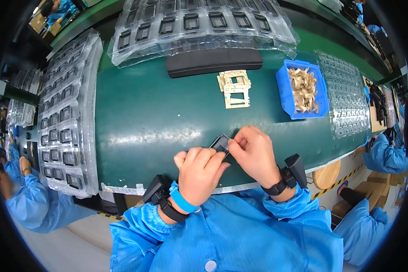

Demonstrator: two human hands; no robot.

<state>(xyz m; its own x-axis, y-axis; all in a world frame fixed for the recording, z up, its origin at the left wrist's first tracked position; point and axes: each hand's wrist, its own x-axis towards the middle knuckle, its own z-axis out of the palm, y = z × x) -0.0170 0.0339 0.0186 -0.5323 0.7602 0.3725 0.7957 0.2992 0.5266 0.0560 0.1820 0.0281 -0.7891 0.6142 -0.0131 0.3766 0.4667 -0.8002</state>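
Blue sleeves (140, 224) frame two hands working close together at the near side of a green desk (140, 104), the left hand (199, 174) clamped on a small dark rectangular part (221, 143), the right hand (255, 154) pinched at its edge, what lies between those fingertips hidden. Beyond sit cream cut-out frames (235, 90), a black case (213, 63) and a blue bin (285, 90) of tan strips (303, 88).

it's bright in here; pale glare smears across the green tabletop (136, 104) and glints catch on the clear trays (177, 41). the middle looks crisp, but toward the black round rim straight edges bend and detail softens.
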